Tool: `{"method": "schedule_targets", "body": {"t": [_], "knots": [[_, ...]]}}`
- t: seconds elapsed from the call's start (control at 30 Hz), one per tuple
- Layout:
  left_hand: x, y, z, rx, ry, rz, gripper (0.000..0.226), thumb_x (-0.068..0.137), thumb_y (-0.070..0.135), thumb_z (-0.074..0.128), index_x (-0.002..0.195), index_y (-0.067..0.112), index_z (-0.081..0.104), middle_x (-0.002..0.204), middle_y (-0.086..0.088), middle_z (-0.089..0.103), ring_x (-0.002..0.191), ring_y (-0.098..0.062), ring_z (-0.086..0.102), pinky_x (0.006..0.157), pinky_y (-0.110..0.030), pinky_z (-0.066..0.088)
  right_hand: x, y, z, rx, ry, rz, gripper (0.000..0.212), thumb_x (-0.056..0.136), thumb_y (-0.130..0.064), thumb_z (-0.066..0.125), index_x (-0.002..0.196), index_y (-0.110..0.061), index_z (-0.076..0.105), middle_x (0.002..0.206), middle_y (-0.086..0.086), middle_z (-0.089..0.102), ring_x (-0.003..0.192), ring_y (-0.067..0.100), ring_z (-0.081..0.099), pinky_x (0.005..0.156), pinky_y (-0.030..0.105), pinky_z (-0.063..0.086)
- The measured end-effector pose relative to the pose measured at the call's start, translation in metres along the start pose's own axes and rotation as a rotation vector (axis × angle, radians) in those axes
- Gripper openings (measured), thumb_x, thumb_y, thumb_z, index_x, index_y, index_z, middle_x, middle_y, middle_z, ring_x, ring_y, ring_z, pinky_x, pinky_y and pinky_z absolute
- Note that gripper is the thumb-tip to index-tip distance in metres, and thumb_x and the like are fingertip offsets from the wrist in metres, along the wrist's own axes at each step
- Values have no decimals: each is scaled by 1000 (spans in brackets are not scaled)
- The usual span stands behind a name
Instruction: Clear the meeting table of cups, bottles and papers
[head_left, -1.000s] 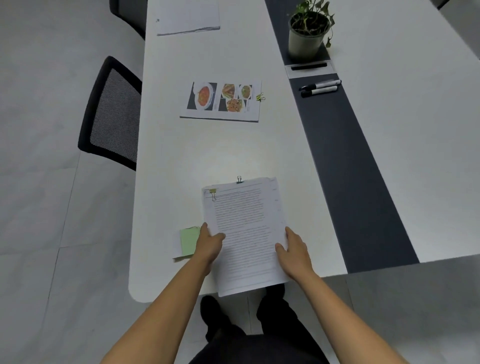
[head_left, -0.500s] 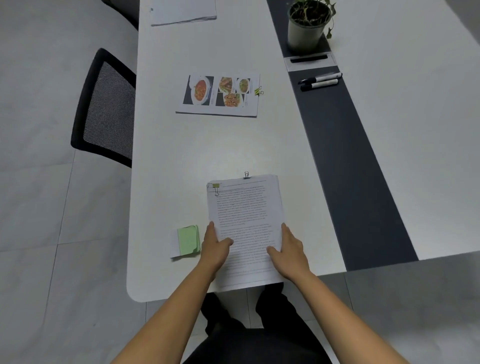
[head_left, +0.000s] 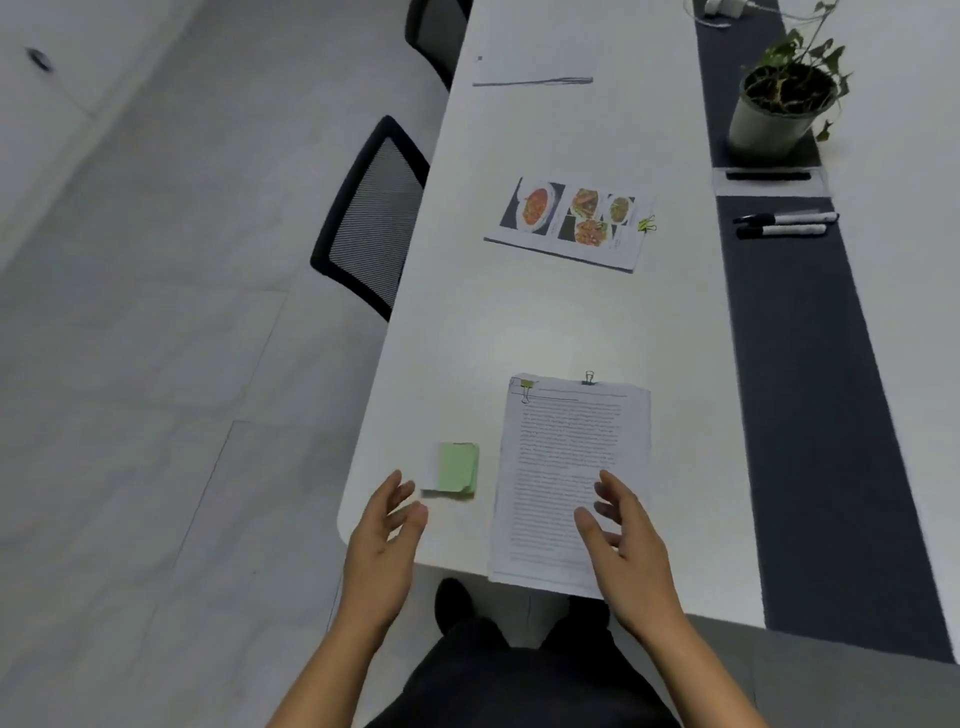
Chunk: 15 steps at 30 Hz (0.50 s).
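A rectangular sheaf of white printed pages (head_left: 566, 457) lies flat at the near end of the smooth white desk (head_left: 519, 322), its bottom edge jutting past the rim and two small binder clips (head_left: 588, 378) pinching its top edge. The right hand (head_left: 626, 545) hangs over its lower right corner and the left hand (head_left: 382, 545) over the rounded desk corner. Each grip is slack, fingers spread, holding nothing. Just left of the sheaf sits a squarish pad of pale green sticky notes (head_left: 457, 467). Farther up lie a sheet of food photos (head_left: 569, 223) and another white stack (head_left: 535, 65). A matte dark strip (head_left: 810, 389) carries two markers (head_left: 784, 224) and a potted plant (head_left: 779, 104).
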<state>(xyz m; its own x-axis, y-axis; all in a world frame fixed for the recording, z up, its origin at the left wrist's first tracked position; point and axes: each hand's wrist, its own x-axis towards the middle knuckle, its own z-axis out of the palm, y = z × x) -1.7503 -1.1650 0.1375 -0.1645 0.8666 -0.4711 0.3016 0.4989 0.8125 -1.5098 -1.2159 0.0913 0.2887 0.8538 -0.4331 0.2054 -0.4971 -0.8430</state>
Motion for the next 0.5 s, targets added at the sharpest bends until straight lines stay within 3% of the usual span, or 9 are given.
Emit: {"method": "schedule_targets", "body": {"t": [0.07,0.27,0.5], "knots": [[-19,-11,-31,-75,152,-48,44,97,20,60,137,34,48,128,12,61,117,-6,58,106,-41,46,-1,-10,14,11,-67,-27,53,98,-31,60,147,-32,41,136,-17,53,120,-6,51,90,15,43],[-63,-35,-119,-215,483,-117,50,95,17,64,141,29,49,121,9,66,113,-5,62,105,-42,47,2,-59,80,1,-292,-124,48,97,-31,61,142,-37,46,126,-25,57,113,-10,55,83,12,43],[-33,-66,-228,-304,614,-57,50,94,22,64,140,32,48,121,13,66,112,-3,62,106,-44,46,-3,-121,198,-62,-393,-238,43,97,-28,61,134,-45,46,122,-28,60,112,-9,57,80,9,47]]}}
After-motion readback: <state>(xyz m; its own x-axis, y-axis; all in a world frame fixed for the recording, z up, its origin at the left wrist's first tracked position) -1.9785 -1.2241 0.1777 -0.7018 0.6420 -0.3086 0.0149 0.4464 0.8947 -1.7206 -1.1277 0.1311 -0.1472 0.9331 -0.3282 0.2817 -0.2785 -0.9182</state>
